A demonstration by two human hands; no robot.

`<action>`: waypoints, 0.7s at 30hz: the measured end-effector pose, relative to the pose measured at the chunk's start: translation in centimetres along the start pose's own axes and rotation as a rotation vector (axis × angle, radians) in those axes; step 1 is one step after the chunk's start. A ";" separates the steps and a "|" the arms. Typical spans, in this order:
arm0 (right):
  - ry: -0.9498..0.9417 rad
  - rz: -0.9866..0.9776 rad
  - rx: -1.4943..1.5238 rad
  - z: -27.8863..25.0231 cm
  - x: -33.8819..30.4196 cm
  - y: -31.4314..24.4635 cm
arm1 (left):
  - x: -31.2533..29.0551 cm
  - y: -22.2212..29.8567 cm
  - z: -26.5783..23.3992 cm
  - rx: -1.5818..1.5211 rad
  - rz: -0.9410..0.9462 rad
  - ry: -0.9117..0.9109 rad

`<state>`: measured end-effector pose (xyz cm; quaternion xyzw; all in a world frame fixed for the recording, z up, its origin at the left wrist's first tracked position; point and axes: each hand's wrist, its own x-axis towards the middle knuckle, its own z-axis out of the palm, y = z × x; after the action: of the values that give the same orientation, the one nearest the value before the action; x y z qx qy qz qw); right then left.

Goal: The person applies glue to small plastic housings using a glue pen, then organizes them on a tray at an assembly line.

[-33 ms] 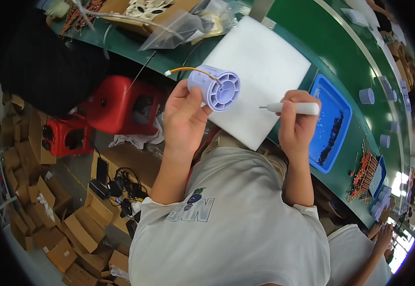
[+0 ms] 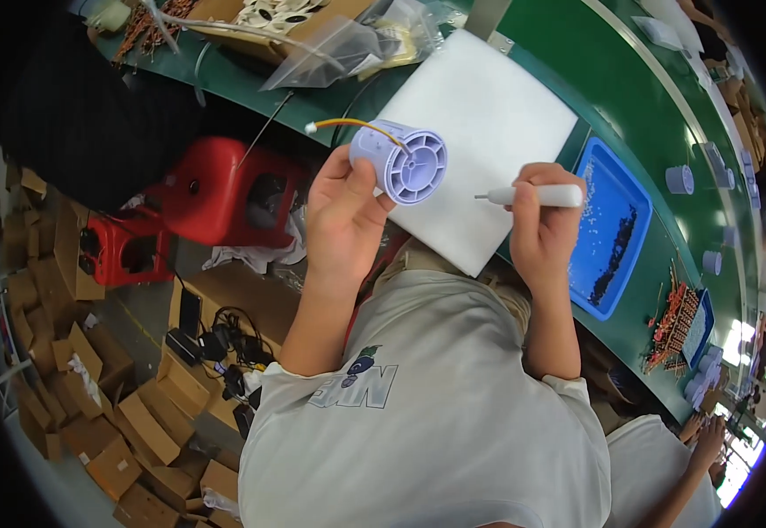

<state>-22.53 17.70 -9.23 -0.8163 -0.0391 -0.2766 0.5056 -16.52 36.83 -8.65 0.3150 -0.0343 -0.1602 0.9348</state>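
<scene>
My left hand point(image 2: 344, 216) is closed around a lavender plastic cylindrical housing point(image 2: 398, 162), held tilted above the left edge of a white foam pad point(image 2: 497, 106). Its ribbed round end, with a central hub, is turned to the right. Yellow, red and dark wires point(image 2: 348, 121) come out of it and end in a small white connector point(image 2: 311, 128). In my right hand point(image 2: 544, 233) is a white pen-shaped screwdriver point(image 2: 559, 195). Its thin metal bit point(image 2: 481, 196) points left at the housing, with a gap between them.
At right a blue tray point(image 2: 636, 255) holds small dark screws and pale bits. Lavender parts point(image 2: 679, 179) stand on the green bench, near bundled wires point(image 2: 671, 317). Plastic bags point(image 2: 330, 66) and a carton of white parts lie behind. Red stools point(image 2: 203, 194) and cardboard boxes point(image 2: 110, 466) fill the left.
My right hand and the screwdriver have shifted slightly left, toward the housing. The housing stays in my left hand almost in place.
</scene>
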 end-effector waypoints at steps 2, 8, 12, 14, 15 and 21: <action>-0.037 0.030 0.001 0.9 0.4 -0.1 | -0.2 0.2 -0.1 -0.016 0.006 -0.006; 0.104 0.025 0.281 0.0 0.0 -0.8 | -0.8 -1.1 0.8 0.031 0.007 0.028; 0.205 -0.200 0.291 -1.6 -0.1 -2.1 | -1.5 -2.6 2.4 0.063 -0.070 0.036; 0.234 -0.218 0.281 -2.1 -0.4 -2.9 | -1.9 -3.2 3.1 0.070 -0.111 0.028; 0.255 -0.230 0.280 -2.3 -0.6 -3.3 | -2.1 -3.5 3.2 0.091 -0.136 -0.003; 0.309 -0.266 0.250 -3.3 -1.3 -3.7 | -3.3 -4.8 4.2 0.145 -0.250 -0.080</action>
<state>-26.25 16.96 -5.74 -0.6830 -0.1025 -0.4556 0.5617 -21.67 31.92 -8.07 0.3768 -0.0438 -0.2850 0.8803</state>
